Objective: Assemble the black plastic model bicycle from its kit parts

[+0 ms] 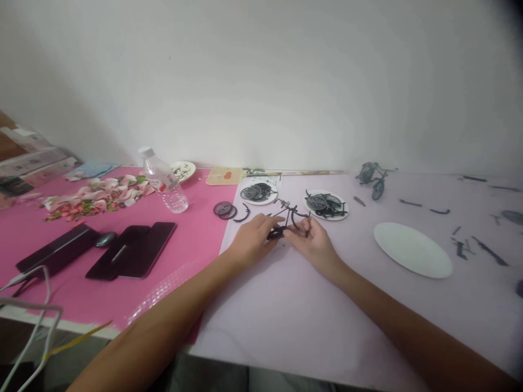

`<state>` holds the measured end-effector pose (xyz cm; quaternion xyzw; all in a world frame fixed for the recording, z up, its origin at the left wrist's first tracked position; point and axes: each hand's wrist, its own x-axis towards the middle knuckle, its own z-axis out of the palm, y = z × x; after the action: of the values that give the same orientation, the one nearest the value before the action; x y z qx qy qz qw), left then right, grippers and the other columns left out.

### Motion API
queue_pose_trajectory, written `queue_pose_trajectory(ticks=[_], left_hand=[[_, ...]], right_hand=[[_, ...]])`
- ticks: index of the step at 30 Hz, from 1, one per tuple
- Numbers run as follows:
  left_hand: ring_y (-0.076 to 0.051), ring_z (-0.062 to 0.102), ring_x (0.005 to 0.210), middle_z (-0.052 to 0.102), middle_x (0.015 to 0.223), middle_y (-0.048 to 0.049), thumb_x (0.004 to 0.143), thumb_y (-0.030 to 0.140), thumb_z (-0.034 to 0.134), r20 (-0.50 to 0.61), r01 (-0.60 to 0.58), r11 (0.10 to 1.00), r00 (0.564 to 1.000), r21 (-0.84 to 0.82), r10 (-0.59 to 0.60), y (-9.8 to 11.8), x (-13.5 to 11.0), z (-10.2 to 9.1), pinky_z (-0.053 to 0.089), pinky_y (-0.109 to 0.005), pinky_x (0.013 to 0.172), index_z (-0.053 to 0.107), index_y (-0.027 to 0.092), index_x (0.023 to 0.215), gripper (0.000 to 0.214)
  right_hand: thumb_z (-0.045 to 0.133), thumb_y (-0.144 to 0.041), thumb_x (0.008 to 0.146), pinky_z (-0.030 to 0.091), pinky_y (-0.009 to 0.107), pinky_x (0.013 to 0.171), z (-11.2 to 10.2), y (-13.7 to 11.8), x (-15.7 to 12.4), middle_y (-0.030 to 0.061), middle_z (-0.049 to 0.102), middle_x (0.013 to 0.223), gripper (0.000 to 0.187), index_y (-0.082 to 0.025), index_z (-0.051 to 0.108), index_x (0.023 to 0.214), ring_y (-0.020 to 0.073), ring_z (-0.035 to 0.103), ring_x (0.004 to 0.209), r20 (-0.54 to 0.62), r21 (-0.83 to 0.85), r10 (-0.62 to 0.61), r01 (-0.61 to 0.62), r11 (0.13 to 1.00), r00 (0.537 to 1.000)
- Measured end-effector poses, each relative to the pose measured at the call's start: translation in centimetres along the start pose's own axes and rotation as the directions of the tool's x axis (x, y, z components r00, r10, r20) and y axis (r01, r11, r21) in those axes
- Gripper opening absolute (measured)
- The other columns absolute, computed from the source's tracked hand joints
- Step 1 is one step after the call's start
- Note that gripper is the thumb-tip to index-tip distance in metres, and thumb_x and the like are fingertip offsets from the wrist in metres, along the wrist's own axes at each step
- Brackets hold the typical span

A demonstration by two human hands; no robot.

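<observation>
Both my hands are together over the lilac part of the table, around a small black model bicycle frame (288,213). My left hand (254,238) is closed on its dark lower part, fingers curled from the left. From the right, my right hand (312,239) grips the frame's other side, thumb and fingers pinched near a thin curved black piece. Fingers hide part of the frame. Just left of it lie two black toy wheels (223,209) and a curved black strip (242,213). Behind stand two white plates, the left plate (259,202) and the right plate (342,217), heaped with black bicycle parts.
An assembled model bicycle (373,178) stands at the back right. An oval white plate (412,250) and scattered black parts (490,251) lie to the right. On the pink side are a water bottle (165,182), artificial flowers (96,197), phones (133,250) and white cables (49,310).
</observation>
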<state>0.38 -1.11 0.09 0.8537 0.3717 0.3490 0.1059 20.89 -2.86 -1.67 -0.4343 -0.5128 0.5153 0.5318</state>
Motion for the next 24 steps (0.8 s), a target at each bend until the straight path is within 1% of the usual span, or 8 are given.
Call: queue_pose_trajectory(ticks=[4,6,9,12,15,17,21,24], left_hand=[[-0.027,0.064,0.112,0.067,0.122,-0.0111,0.09,0.031,0.073,0.038,-0.007,0.997,0.999,-0.077,0.01,0.2,0.0,-0.3,0.054,-0.036,0.084,0.06,0.028,0.134,0.046],[-0.026,0.063,0.111,0.061,0.13,-0.0124,0.088,0.036,0.075,0.023,0.023,0.991,1.0,-0.133,-0.02,0.3,-0.1,-0.3,0.055,-0.035,0.082,0.058,0.028,0.136,0.052],[-0.022,0.061,0.099,0.056,0.126,-0.0128,0.089,0.042,0.075,-0.063,0.123,0.969,0.988,-0.214,-0.139,0.1,-0.2,-0.1,0.053,-0.033,0.075,0.052,0.025,0.139,0.058],[-0.018,0.058,0.088,0.056,0.122,-0.0112,0.086,0.045,0.078,-0.114,0.252,0.903,0.945,-0.348,-0.307,-0.6,-0.2,0.2,0.049,-0.029,0.067,0.045,0.024,0.145,0.071],[-0.017,0.06,0.091,0.057,0.128,-0.012,0.08,0.047,0.083,0.002,0.327,0.807,0.927,-0.491,-0.375,-1.6,0.1,0.0,0.047,-0.026,0.064,0.037,0.027,0.154,0.089],[-0.017,0.062,0.091,0.061,0.125,-0.0114,0.078,0.047,0.086,0.063,0.373,0.739,0.909,-0.561,-0.412,-2.0,0.3,-0.3,0.048,-0.026,0.067,0.046,0.026,0.15,0.084],[-0.016,0.065,0.081,0.07,0.093,-0.005,0.078,0.045,0.087,0.135,0.421,0.622,0.881,-0.66,-0.452,-2.3,0.5,-0.4,0.05,-0.029,0.076,0.064,0.021,0.134,0.065],[-0.018,0.068,0.081,0.074,0.091,-0.0075,0.076,0.045,0.088,0.2,0.455,0.528,0.86,-0.717,-0.47,-2.2,0.5,-0.1,0.052,-0.031,0.078,0.074,0.017,0.115,0.05]], right_hand=[[0.089,-0.045,0.076,0.056,0.029,0.079,-0.5,0.3,0.7,-0.0013,0.061,0.089,0.061,-0.027,0.032,0.086,0.0188,0.068,0.096,-0.058,0.034,-0.005,0.007,0.999,0.998],[0.089,-0.044,0.077,0.057,0.03,0.084,-0.7,0.4,0.9,-0.0017,0.061,0.089,0.06,-0.027,0.032,0.086,0.0184,0.068,0.098,-0.079,0.03,-0.03,0.032,0.999,0.996],[0.088,-0.043,0.078,0.057,0.033,0.091,-0.8,0.6,1.0,-0.0018,0.06,0.089,0.057,-0.027,0.033,0.086,0.0183,0.068,0.102,-0.084,0.023,-0.058,0.06,0.998,0.995],[0.087,-0.044,0.078,0.056,0.036,0.093,-0.9,0.8,1.1,-0.0007,0.062,0.092,0.056,-0.027,0.034,0.087,0.0187,0.069,0.1,-0.076,-0.007,-0.067,0.066,0.998,0.995],[0.086,-0.047,0.079,0.057,0.036,0.092,-1.0,0.9,1.0,0.0006,0.064,0.094,0.056,-0.028,0.034,0.087,0.0197,0.07,0.099,-0.062,-0.045,-0.084,0.081,0.996,0.995],[0.085,-0.048,0.079,0.057,0.036,0.092,-1.0,1.0,1.0,0.0018,0.067,0.097,0.056,-0.028,0.034,0.088,0.0209,0.07,0.103,-0.045,-0.06,-0.085,0.083,0.995,0.995],[0.084,-0.048,0.081,0.057,0.036,0.091,-1.1,1.0,0.7,0.0036,0.07,0.101,0.054,-0.028,0.035,0.088,0.0228,0.071,0.111,-0.01,-0.076,-0.066,0.065,0.995,0.998],[0.083,-0.046,0.082,0.057,0.035,0.089,-1.1,0.9,0.6,0.0026,0.069,0.1,0.052,-0.028,0.035,0.088,0.0225,0.071,0.11,0.001,-0.079,-0.072,0.072,0.994,0.997]])
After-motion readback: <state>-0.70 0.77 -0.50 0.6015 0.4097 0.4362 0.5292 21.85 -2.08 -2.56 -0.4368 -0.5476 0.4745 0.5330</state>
